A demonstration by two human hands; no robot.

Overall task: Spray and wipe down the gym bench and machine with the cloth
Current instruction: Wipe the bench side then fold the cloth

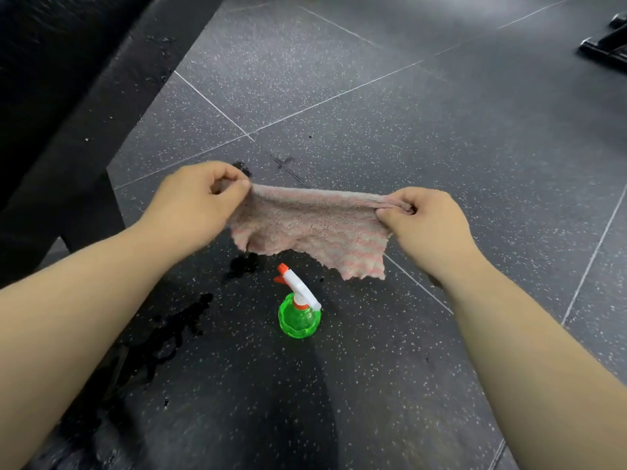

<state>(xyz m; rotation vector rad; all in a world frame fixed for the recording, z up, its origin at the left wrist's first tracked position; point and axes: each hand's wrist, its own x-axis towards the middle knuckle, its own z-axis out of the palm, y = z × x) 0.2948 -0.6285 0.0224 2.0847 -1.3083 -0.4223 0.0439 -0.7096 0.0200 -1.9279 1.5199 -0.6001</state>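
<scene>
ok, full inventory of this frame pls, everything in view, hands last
cloth: 1, pink and pale stripes, held spread in the air between both hands
spray bottle: 1, green body, white head, orange nozzle, standing on the floor below the cloth
bench: 1, black padded, upper left, droplets near its edge
wet patches: several, dark, on the floor left of the spray bottle
metal frame: 1, black, top right corner, cut off by the picture edge
floor: dark speckled tiles, pale seams
left hand: 1, pinches the cloth's upper left corner
right hand: 1, pinches the cloth's upper right corner
</scene>
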